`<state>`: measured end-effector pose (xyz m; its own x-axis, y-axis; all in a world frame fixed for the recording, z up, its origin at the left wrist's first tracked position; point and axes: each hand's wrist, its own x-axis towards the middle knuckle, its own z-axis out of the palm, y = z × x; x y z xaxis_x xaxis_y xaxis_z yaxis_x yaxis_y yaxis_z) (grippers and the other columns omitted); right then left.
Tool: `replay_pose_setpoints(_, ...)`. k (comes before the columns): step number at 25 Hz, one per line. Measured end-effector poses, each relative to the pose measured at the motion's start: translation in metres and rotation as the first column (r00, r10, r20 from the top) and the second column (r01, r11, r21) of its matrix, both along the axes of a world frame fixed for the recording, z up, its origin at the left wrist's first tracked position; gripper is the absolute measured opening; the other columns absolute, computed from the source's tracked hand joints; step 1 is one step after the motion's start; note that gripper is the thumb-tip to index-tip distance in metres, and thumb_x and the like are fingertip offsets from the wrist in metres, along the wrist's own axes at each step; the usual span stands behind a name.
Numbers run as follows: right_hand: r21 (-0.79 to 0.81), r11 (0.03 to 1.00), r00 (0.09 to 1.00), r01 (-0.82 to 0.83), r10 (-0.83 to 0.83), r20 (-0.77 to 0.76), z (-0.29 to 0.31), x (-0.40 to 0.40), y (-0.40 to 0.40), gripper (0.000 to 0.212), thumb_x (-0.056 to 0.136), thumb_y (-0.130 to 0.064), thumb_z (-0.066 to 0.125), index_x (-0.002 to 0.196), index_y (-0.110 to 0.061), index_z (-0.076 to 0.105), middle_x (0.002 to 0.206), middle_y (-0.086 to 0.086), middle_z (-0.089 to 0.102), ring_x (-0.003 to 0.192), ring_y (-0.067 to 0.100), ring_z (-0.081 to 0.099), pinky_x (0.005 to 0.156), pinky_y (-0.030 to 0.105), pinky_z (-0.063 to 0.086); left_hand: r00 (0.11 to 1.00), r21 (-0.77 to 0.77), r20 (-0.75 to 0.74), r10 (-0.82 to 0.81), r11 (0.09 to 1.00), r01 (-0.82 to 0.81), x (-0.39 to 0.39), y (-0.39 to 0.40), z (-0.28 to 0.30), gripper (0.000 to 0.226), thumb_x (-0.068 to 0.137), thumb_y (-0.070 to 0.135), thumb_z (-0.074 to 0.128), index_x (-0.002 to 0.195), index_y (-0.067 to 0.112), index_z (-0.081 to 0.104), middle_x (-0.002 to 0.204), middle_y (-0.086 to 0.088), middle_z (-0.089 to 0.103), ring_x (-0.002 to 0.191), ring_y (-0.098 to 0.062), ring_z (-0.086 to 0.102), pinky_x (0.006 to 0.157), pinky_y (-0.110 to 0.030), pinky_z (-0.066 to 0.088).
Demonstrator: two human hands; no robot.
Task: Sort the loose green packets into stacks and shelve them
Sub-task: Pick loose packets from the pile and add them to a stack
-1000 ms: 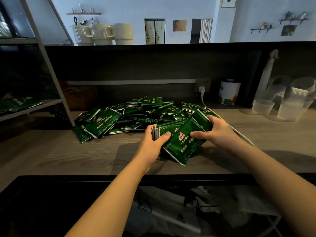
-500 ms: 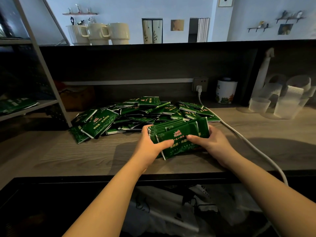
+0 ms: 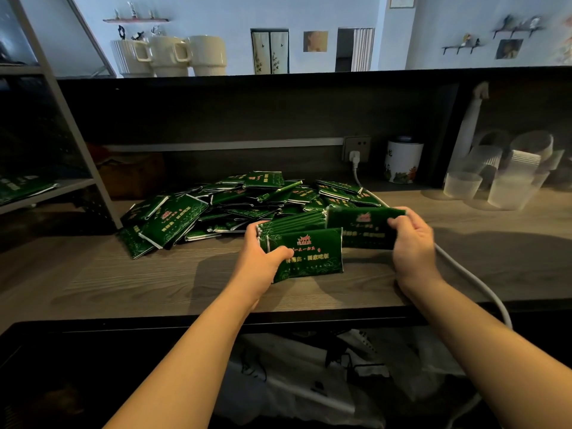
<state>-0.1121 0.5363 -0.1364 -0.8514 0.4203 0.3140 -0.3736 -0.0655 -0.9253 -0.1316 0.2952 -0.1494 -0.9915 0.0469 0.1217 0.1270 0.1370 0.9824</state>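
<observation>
left hand (image 3: 263,258) fingers clamped on upright packet stack (image 3: 305,243) on tabletop (image 3: 123,283), right hand (image 3: 410,243) fingers pinching single packet (image 3: 362,226) just beside; slick stack likely to fan out if squeeze slackens.

Head-worn view, forward-down, close over counter (image 3: 123,283)
</observation>
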Motion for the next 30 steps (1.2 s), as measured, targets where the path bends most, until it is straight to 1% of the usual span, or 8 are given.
replay_pose_setpoints(3,-0.275,0.945,0.983,0.176,-0.184,-0.004,0.005,0.003,0.015,0.021,0.081,-0.018,0.047,0.068,-0.021,0.063,0.074,-0.001,0.063,0.078,0.016,0.061,0.068,0.032,0.05,1.0,0.012,-0.001,0.012,1.0,-0.012,0.001,0.0,0.001,0.054,0.089,0.013,0.071,0.122,0.039,0.038,0.11,0.015,0.06,0.099,-0.004,0.056,0.075,-0.026,0.04)
replay_pose_setpoints(6,-0.428,0.903,0.999,0.029,-0.012,0.041,0.003,-0.001,0.014,0.018,0.09,-0.012,0.045,0.085,-0.01,0.062,0.085,0.011,0.066,0.084,0.028,0.065,0.072,0.042,0.056,1.0,0.021,-0.001,0.01,1.0,-0.01,0.002,0.0,0.001,0.046,0.09,0.011,0.067,0.117,0.039,0.041,0.109,0.011,0.061,0.102,-0.01,0.058,0.075,-0.026,0.041)
replay_pose_setpoints(12,0.187,0.932,0.943,-0.312,0.28,0.178,-0.003,0.005,-0.016,0.015,0.089,0.005,0.064,0.094,-0.01,0.069,0.088,0.011,0.071,0.082,0.022,0.069,0.071,0.029,0.06,0.996,0.072,0.075,-0.055,0.996,0.049,0.01,0.003,0.01,0.028,0.091,0.022,0.053,0.105,0.043,0.042,0.11,0.011,0.05,0.103,-0.007,0.051,0.092,-0.038,0.041)
replay_pose_setpoints(16,0.266,0.917,0.953,-0.296,0.264,0.15,-0.004,0.007,-0.013,0.021,0.082,0.0,0.075,0.094,-0.015,0.066,0.081,-0.002,0.07,0.079,0.02,0.067,0.071,0.029,0.06,0.989,-0.012,0.091,-0.117,0.993,0.118,0.013,0.002,0.011,0.087,0.074,0.041,0.081,0.143,0.028,0.029,0.131,0.005,0.051,0.124,-0.02,0.05,0.108,-0.042,0.039)
replay_pose_setpoints(19,0.36,0.862,0.927,-0.358,0.282,0.245,-0.003,0.007,-0.015,0.063,0.073,-0.008,0.085,0.126,-0.02,0.054,0.118,0.0,0.064,0.108,0.016,0.065,0.093,0.035,0.056,0.989,-0.07,0.087,-0.117,0.99,0.123,0.009,0.002,0.007,0.075,0.076,0.002,0.083,0.134,0.027,0.041,0.123,-0.004,0.066,0.112,-0.023,0.067,0.091,-0.035,0.055)
replay_pose_setpoints(22,0.493,0.723,0.873,-0.483,0.354,0.335,-0.004,0.01,-0.016,0.098,0.069,-0.015,0.09,0.147,-0.031,0.032,0.129,-0.015,0.057,0.112,-0.002,0.062,0.091,0.01,0.048,0.984,-0.012,0.086,-0.154,0.988,0.156,0.01,0.0,0.008,0.075,0.066,0.003,0.075,0.134,0.023,0.049,0.117,-0.008,0.07,0.11,-0.029,0.068,0.087,-0.039,0.059)
replay_pose_setpoints(25,0.511,0.702,0.867,-0.496,0.362,0.344,-0.006,0.01,-0.018,0.095,0.074,-0.014,0.087,0.146,-0.031,0.027,0.127,-0.015,0.058,0.109,-0.006,0.062,0.091,0.009,0.048,0.985,-0.022,0.099,-0.144,0.989,0.147,0.013,0.003,0.012,0.08,0.062,0.016,0.063,0.138,0.024,0.039,0.113,-0.009,0.066,0.11,-0.029,0.063,0.098,-0.052,0.052)
replay_pose_setpoints(30,0.534,0.672,0.854,-0.514,0.34,0.394,-0.003,0.011,-0.023,0.077,0.087,-0.015,0.071,0.141,-0.037,0.021,0.121,-0.013,0.06,0.104,-0.01,0.061,0.081,0.007,0.048,0.965,-0.153,0.167,-0.2,0.962,0.225,0.01,0.006,0.01,0.069,0.085,0.001,0.059,0.137,0.027,0.022,0.123,-0.014,0.058,0.11,-0.027,0.057,0.073,-0.027,0.047)
